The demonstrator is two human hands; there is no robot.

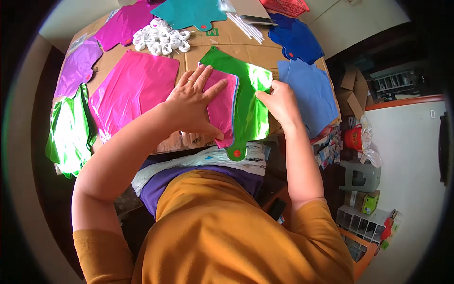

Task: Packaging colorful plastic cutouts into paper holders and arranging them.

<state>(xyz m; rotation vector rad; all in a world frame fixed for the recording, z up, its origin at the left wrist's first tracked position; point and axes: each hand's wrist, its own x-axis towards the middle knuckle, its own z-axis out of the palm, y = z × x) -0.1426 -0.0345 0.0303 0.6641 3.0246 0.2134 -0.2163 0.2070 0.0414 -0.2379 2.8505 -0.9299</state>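
Observation:
A shiny green foil balloon (252, 106), flat and uninflated, lies near the table's front edge. Its tab with a red dot hangs past that edge toward me. Over its left part lies a narrow pink foil piece (222, 113) with a light-blue edge showing along its right side. My left hand (194, 97) rests on the pink piece, fingers stretched out and thumb low near its bottom corner. On the green foil's right edge, my right hand (280, 102) pinches with thumb and fingers. What lies beneath the pink piece is hidden.
Cardboard (196, 45) covers the table. Around it lie flat foils: pink (139, 85), purple (75, 68), green (71, 130), magenta (125, 23), teal (189, 14), dark blue (295, 40) and light blue (309, 97). White ribbon coils (161, 38) and white sticks (246, 28) sit toward the back.

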